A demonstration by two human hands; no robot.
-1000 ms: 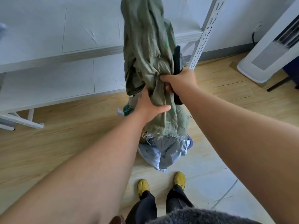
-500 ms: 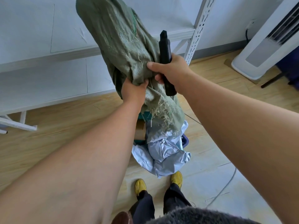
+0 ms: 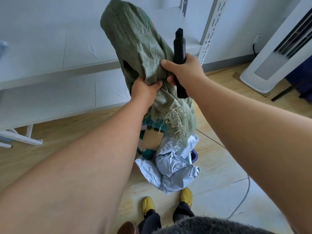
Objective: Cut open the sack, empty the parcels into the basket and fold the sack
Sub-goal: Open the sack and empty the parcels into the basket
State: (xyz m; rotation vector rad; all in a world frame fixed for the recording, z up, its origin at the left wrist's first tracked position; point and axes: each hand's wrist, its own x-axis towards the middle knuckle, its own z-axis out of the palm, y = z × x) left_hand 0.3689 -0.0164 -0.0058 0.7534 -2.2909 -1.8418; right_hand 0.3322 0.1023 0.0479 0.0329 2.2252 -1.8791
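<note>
Lifted higher than a second ago, the green sack (image 3: 145,48) hangs frayed mouth down over pale parcels (image 3: 175,168) and a cardboard box (image 3: 152,138) on the floor. Left hand (image 3: 145,90) grips its cloth; right hand (image 3: 184,71) pinches cloth, clenching a black cutter (image 3: 179,48). No writing is readable.

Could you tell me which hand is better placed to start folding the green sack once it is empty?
The left hand, probably: it grips only the green woven sack. The right hand pinches the sack too, but also holds the black cutter, which it should set down first.
</note>
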